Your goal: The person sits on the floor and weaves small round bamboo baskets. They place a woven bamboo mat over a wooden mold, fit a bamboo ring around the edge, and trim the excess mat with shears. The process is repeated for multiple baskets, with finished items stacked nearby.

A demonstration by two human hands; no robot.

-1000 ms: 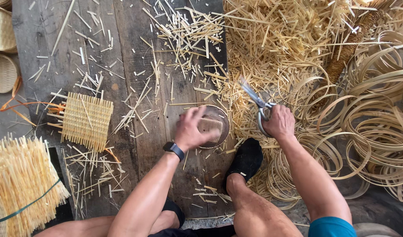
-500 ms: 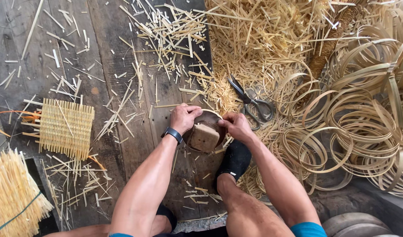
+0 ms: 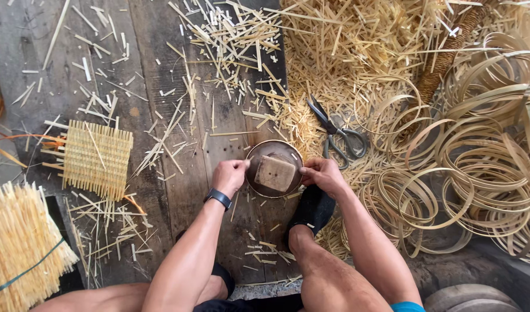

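I gripped the round mould (image 3: 274,169) with my left hand (image 3: 229,175) and right hand (image 3: 321,173) — opposite rims, steadying it.

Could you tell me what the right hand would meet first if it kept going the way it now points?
The right hand points leftward and already touches the round brown wooden mould, so that comes first.

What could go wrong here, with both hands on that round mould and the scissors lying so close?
1. The scissors lie open beside the right hand; a careless reach could meet the blades.
2. Both hands grip the rim of the round mould; the left hand could slip, since loose strips litter the floor planks around it.
3. The foot in a black sock rests near stiff cut ends that could prick it.
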